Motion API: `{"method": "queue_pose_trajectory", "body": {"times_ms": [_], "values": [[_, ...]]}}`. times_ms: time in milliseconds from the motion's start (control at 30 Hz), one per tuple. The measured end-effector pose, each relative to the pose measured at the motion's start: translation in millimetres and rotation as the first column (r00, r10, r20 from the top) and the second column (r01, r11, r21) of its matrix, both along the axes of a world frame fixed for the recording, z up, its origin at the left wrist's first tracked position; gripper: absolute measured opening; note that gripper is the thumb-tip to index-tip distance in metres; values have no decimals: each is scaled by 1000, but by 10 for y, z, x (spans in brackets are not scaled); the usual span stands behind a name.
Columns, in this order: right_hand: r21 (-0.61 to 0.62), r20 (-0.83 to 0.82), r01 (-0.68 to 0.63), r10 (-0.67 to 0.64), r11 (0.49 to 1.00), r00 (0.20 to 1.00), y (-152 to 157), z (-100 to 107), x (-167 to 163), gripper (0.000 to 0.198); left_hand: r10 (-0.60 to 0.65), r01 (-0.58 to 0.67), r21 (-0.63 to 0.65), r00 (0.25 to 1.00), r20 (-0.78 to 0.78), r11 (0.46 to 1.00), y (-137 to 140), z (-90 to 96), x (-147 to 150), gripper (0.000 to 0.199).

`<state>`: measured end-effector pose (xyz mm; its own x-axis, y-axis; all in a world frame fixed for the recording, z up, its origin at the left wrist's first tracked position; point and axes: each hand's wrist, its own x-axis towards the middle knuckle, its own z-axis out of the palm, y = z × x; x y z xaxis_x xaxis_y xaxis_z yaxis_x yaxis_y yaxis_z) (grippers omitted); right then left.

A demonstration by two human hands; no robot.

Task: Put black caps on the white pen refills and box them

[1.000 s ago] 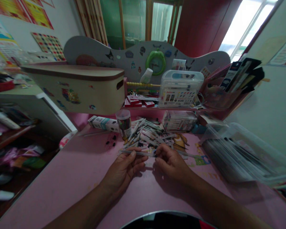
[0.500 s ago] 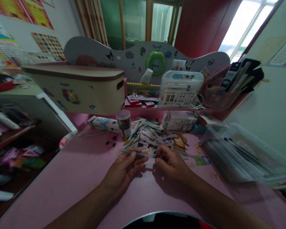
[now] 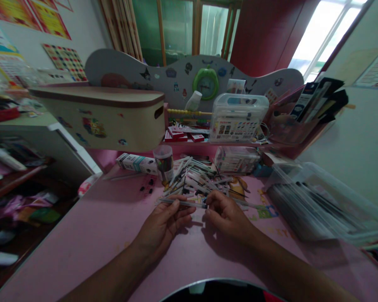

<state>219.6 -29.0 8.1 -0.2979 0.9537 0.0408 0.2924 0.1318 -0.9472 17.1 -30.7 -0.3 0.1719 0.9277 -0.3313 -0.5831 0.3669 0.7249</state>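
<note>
A slim clear pen (image 3: 189, 204) lies level across the front of a heap of pen parts. My left hand (image 3: 165, 218) pinches its barrel between thumb and fingers, palm turned up. At the pen's right end, where a small dark piece shows, the closed fingertips of my right hand (image 3: 223, 212) grip it; what else may sit between them is hidden. Just beyond both hands, the heap of white and clear pen parts (image 3: 195, 174) covers the back of the pink desk (image 3: 113, 247). Several small black caps (image 3: 150, 181) lie left of it.
A clear cup of pens (image 3: 164, 163) and a white box (image 3: 135, 162) stand behind on the left. At right is a clear plastic bin (image 3: 327, 180) with dark-tipped pens. The shelf above holds a cream storage box (image 3: 122, 121) and a clear marker case (image 3: 239, 117).
</note>
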Motion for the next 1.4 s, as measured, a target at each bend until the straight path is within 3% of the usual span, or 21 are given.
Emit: {"method": "queue_pose_trajectory", "body": {"times_ms": [333,433,567,733,800,867,1000,1267,1400], "values": [[12,-29,20,-20,1000,999,7,43,40,17,17,-17,-3,1000,-22,1000,-6,3,-2,7],[56,-74,158,-154,986,985,81,96,122,24,16,-17,-9,999,-42,1000,-6,-22,-16,7],[72,-147,385,-372,920,917,214,146,268,24,5,-4,7,997,-80,1000,-8,-32,-24,8],[84,-190,447,-426,891,885,347,91,445,24,65,-69,-44,994,-85,997,-13,13,2,18],[166,-49,402,-400,900,915,373,86,485,23,60,-62,-37,996,-64,997,-11,20,7,16],[259,201,282,-337,924,920,383,92,496,24,35,-36,-19,999,-39,999,-7,15,4,15],[284,608,35,-209,958,766,357,50,438,14,-12,11,-35,1000,-28,999,4,-6,-8,22],[250,804,-14,-200,968,560,271,-116,266,18,-34,31,-91,999,-27,995,32,-36,-21,24],[230,821,5,-197,973,535,254,-77,210,21,-71,66,-85,996,-59,994,15,-50,-18,21]]}}
